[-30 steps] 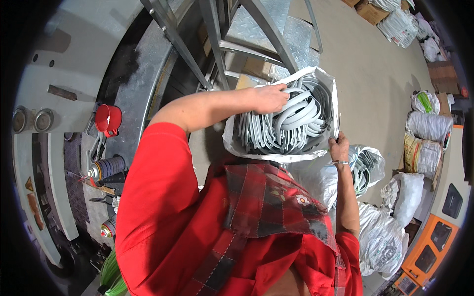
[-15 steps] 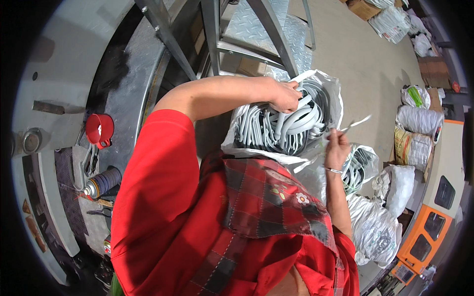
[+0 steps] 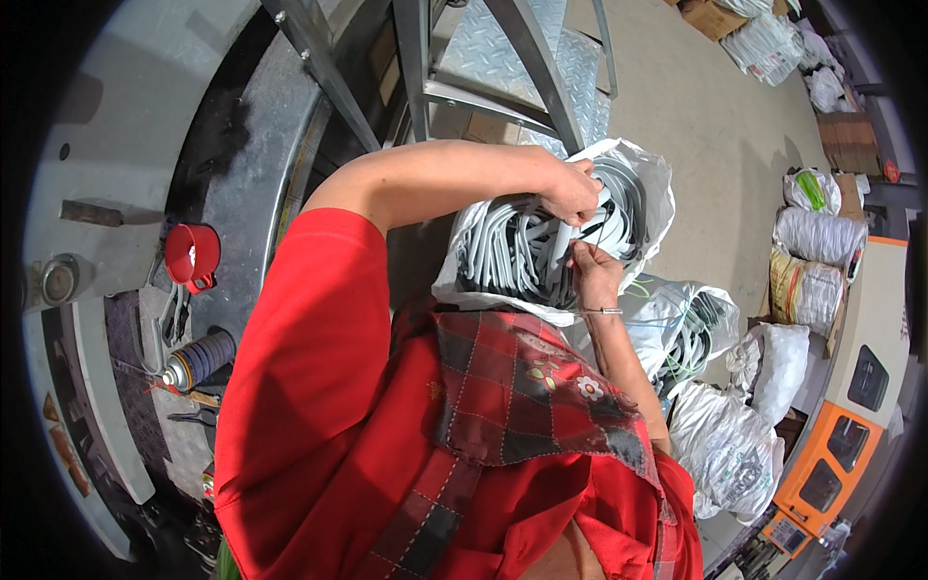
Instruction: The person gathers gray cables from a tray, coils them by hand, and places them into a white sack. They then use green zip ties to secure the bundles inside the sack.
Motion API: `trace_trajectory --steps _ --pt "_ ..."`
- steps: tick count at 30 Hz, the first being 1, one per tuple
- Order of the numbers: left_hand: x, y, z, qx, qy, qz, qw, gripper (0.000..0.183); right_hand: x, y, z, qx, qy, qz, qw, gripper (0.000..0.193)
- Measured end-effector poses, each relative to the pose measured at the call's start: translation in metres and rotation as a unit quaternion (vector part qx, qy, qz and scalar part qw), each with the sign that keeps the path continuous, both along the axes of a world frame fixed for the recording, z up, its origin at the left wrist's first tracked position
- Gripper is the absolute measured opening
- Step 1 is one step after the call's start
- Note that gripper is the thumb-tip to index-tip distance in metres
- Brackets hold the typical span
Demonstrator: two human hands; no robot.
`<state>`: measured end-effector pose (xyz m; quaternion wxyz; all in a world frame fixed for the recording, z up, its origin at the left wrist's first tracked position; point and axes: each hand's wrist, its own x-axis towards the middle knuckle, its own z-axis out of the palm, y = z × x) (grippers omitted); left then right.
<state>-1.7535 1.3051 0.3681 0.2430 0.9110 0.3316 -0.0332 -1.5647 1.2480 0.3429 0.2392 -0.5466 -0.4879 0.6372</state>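
A white plastic sack stands in front of me, its mouth spread wide and filled with coiled bundles of pale grey flexible strips. Over the upper part of these coils, my left hand is closed, its fingers curled on a grey strip. Just below it, my right hand is closed in a pinch at the same bundle. Whatever thin piece lies between the right fingertips is too small to make out. A metal bracelet circles my right wrist.
A second bag of strips stands to the right, with stuffed white sacks nearer me. Metal stair framing rises behind the sack. At left, a red cup and spray can sit by a machine. An orange-doored machine is far right.
My right hand has moved left from the sack's right edge, where it held a thin white strip, to the coils beside my left hand. My left hand has shifted slightly right.
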Motion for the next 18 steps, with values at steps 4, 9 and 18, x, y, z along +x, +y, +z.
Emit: trace_trajectory --steps 4,9,18 --pt "0.002 0.004 0.003 -0.014 -0.020 0.020 1.000 0.015 0.008 -0.001 -0.003 0.032 -0.003 0.003 0.999 0.016" --pt "0.002 0.013 0.002 -0.041 -0.038 0.007 0.998 0.014 0.013 -0.004 0.001 0.042 0.047 -0.039 0.997 0.017" --pt "-0.002 0.010 -0.006 -0.016 -0.053 0.000 0.998 0.013 0.041 -0.003 -0.002 0.064 0.035 -0.119 0.990 0.015"
